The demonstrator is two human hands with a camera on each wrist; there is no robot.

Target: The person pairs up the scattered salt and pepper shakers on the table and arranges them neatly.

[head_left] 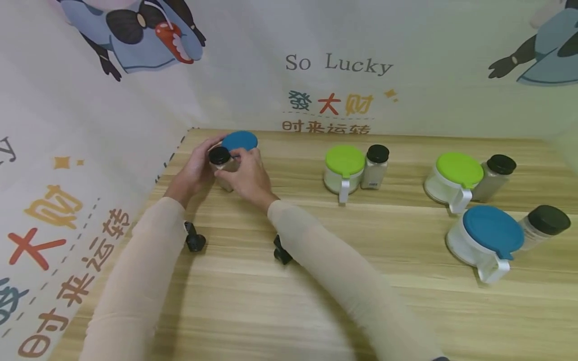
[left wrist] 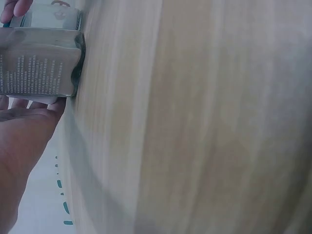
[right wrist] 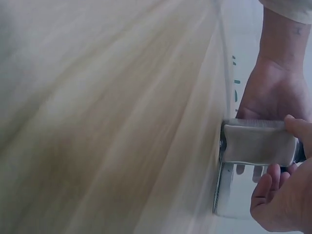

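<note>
A clear bottle (left wrist: 34, 63) with a black cap (head_left: 220, 155) stands upright in front of a white jar (right wrist: 229, 197) with a blue lid (head_left: 240, 140), at the table's far left. My right hand (head_left: 248, 173) pinches the bottle near its cap, thumb on the near face and fingers on the right side. My left hand (head_left: 198, 165) is at the bottle's left, its fingers reaching behind it. Some left fingertips (right wrist: 257, 174) show past the bottle, in front of the jar wall. The bottle hides most of those fingers, so I cannot tell which of the two they grip.
To the right stand two green-lidded jars (head_left: 345, 160) (head_left: 459, 169), each with a black-capped bottle (head_left: 376, 168) (head_left: 495, 175) beside it. Nearer stands a blue-lidded jar (head_left: 492, 231) with another such bottle (head_left: 547, 220). A printed white cloth (head_left: 244, 95) borders the wooden table (head_left: 235, 301).
</note>
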